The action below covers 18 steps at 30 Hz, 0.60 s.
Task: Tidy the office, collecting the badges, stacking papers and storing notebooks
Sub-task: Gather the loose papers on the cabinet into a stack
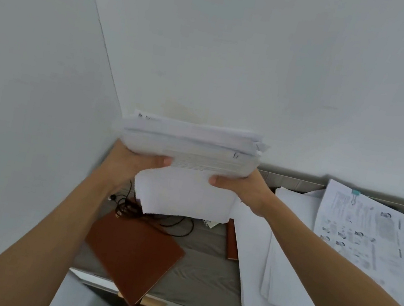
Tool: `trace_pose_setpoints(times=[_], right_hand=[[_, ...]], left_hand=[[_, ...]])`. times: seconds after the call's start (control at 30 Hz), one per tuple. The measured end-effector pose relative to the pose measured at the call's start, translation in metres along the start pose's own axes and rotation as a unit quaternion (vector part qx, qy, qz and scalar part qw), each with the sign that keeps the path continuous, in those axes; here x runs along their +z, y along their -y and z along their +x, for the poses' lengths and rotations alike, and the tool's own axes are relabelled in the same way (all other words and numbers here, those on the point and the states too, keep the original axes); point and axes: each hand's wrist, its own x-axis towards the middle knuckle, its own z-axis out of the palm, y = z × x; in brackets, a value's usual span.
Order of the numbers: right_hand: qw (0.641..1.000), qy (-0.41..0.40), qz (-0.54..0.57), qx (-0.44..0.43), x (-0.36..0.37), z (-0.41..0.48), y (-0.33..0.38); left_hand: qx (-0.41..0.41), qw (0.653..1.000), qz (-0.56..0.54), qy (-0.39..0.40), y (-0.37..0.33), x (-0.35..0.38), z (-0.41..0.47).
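Observation:
A thick stack of white papers (191,145) is held up above the desk, close to the wall corner. My left hand (138,162) grips its left end, thumb across the near edge. My right hand (240,186) grips the right end the same way. Lower sheets of the stack sag down between my hands. A brown notebook (133,253) lies on the grey desk (202,273) below, sticking out over the front edge. A second brown notebook (232,240) lies partly under loose sheets. A black badge lanyard (132,208) is coiled by the first notebook.
Loose white sheets (282,273) cover the right half of the desk and hang over its front. Printed pages with a teal binder clip (360,222) lie at the far right. White walls meet in a corner at the left.

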Motion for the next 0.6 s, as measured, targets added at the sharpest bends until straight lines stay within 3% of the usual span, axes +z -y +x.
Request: trace_pose_setpoints(times=[0.13,0.4,0.5,0.6], right_hand=[[0.999,0.002,-0.027,-0.022,0.006,0.001,0.009],[0.979,-0.172,0.021,-0.108,-0.001,0.005,0.064],[0.969,-0.223,0.029,-0.107,-0.015,0.005,0.084],[0.955,-0.278,0.098,-0.046,-0.042,-0.002,0.081]], left_hand=[[-0.035,0.999,-0.018,-0.002,0.002,-0.005,-0.001],[-0.073,0.997,-0.009,-0.017,-0.003,0.01,0.009],[-0.089,0.995,-0.025,0.033,-0.025,0.015,0.023],[-0.175,0.978,-0.033,0.11,-0.017,0.029,0.023]])
